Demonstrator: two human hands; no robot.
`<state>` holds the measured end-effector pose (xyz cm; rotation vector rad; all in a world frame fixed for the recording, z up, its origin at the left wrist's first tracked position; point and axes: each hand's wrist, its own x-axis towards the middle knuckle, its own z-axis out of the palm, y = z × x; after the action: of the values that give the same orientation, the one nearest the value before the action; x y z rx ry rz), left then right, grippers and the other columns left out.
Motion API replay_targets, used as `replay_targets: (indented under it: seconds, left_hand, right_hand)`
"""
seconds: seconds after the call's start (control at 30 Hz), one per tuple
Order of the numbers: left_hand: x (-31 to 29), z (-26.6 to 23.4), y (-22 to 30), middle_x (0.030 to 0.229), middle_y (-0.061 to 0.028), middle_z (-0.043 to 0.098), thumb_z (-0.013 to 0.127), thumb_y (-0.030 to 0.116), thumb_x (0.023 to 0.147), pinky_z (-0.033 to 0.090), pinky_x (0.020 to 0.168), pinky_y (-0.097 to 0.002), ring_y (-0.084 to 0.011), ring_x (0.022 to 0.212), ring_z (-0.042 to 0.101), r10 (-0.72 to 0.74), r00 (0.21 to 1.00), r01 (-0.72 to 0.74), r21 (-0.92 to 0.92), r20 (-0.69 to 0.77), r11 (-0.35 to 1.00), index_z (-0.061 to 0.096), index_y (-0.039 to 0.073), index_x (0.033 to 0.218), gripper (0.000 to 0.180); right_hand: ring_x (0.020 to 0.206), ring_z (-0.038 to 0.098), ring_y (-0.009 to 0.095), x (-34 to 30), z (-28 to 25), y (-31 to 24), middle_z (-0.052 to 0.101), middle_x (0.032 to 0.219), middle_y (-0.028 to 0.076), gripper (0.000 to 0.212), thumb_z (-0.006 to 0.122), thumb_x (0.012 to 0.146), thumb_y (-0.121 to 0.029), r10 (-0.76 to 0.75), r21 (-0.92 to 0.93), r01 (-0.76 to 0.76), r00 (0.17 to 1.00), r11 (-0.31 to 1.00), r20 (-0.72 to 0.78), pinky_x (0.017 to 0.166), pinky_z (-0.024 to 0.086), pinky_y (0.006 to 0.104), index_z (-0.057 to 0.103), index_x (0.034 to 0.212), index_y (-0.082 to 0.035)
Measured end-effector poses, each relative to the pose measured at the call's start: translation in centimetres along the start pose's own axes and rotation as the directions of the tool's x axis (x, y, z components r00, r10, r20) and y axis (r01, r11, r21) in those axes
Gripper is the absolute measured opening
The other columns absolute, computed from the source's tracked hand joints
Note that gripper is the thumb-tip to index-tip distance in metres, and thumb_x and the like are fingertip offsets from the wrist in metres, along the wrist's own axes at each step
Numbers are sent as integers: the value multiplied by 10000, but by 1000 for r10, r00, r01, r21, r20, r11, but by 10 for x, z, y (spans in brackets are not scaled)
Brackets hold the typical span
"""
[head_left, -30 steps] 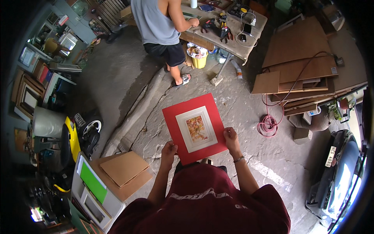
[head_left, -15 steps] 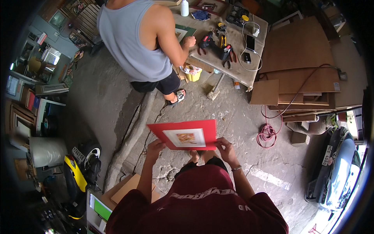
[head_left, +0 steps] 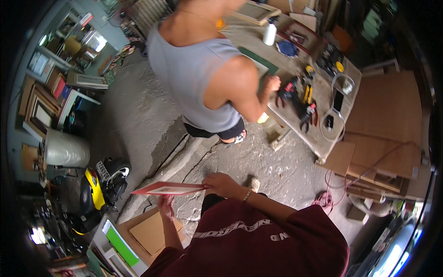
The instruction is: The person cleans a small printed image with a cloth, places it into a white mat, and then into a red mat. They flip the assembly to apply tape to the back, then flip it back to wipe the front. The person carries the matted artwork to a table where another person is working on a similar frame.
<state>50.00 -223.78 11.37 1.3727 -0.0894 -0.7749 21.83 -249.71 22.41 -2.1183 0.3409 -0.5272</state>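
above the cracked concrete floor (head_left: 152, 138) i see my two hands holding a flat red cardboard picture mat (head_left: 168, 188) nearly edge-on and level. my right hand (head_left: 221, 183) has its fingers clamped on the mat's right end; my left hand (head_left: 165, 205) grips it from below, fingers closed on its near edge. just beyond, another person in a grey sleeveless shirt (head_left: 194, 78) stands at a cluttered wooden worktop (head_left: 318, 138) strewn with tools.

mat board (head_left: 168, 188) between both hands | co-worker (head_left: 207, 78) ahead | workbench (head_left: 318, 134) ahead-right | scooter (head_left: 99, 189) left
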Motion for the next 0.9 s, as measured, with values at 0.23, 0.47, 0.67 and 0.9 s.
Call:
replay_targets:
  seconds: [0.23,0.47,0.67,0.9]
  left_hand:
    - [76,-35,-10,1076,5,742,765,122,974,574,897,-407,-190,1044,729,-62,991,38,-193,-116,980,675,160,1052,126]
    - [216,-81,79,1112,-15,726,746,138,1000,574,895,-381,-175,1013,714,-49,999,52,-199,17,979,671,117,1161,179]
    - [343,-79,164,1069,26,734,736,170,1018,563,915,-373,-131,991,701,40,989,-9,-211,146,977,687,119,1164,163]
    - [470,-16,220,1163,-22,733,689,186,1051,539,916,-348,-148,1052,686,-4,962,59,-196,273,979,656,103,1212,184]
  right_hand:
    - [925,673,347,152,31,18,669,978,118,119,675,985,-146,-124,28,123,992,992,24,792,550,432,690,1082,-78]
    - [836,668,179,333,92,29,689,925,93,134,630,1049,-128,270,286,-245,961,926,-52,742,536,328,669,1119,-21]
    - [923,702,251,457,103,59,713,1008,161,201,572,1092,-170,262,282,-199,942,939,-209,847,544,359,632,1201,-11]
    - [819,524,59,519,100,126,598,913,-14,137,579,1103,-128,489,410,-327,777,851,-396,725,452,234,606,1181,-18]
